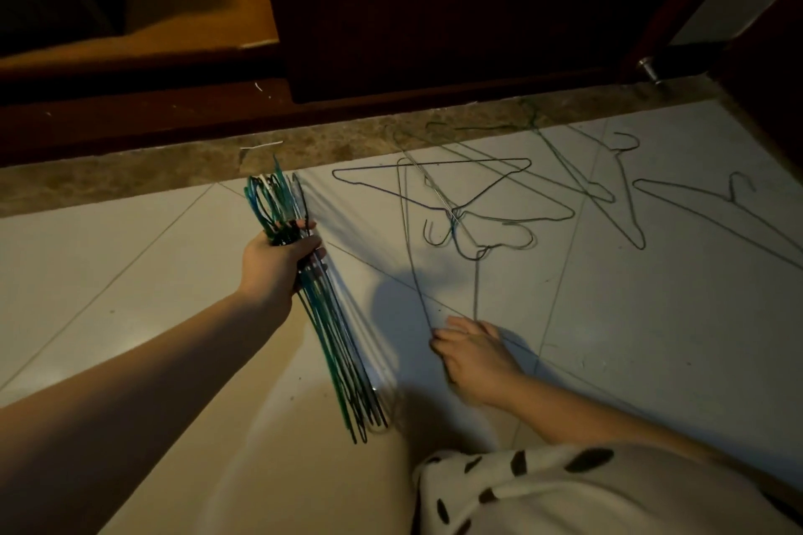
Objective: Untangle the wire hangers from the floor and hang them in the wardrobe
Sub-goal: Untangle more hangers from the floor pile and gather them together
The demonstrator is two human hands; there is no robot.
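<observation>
My left hand (278, 263) grips a thick bundle of green, black and silver wire hangers (330, 317) by their necks, hooks pointing away from me and the long ends slanting down toward my knee. My right hand (471, 354) pinches the corner of a grey wire hanger (410, 248) that lies on the floor tiles and reaches into the tangle. Several more wire hangers (478, 191) lie crossed over each other on the tiles ahead. Others (617, 182) are spread to the right.
The dark wooden wardrobe base (391, 100) runs across the top, with an open compartment (174, 26) at upper left. A brown marble strip (130, 174) borders the pale tiles. A door with a metal stopper (649, 69) stands at upper right. My spotted clothing (586, 491) fills the lower right.
</observation>
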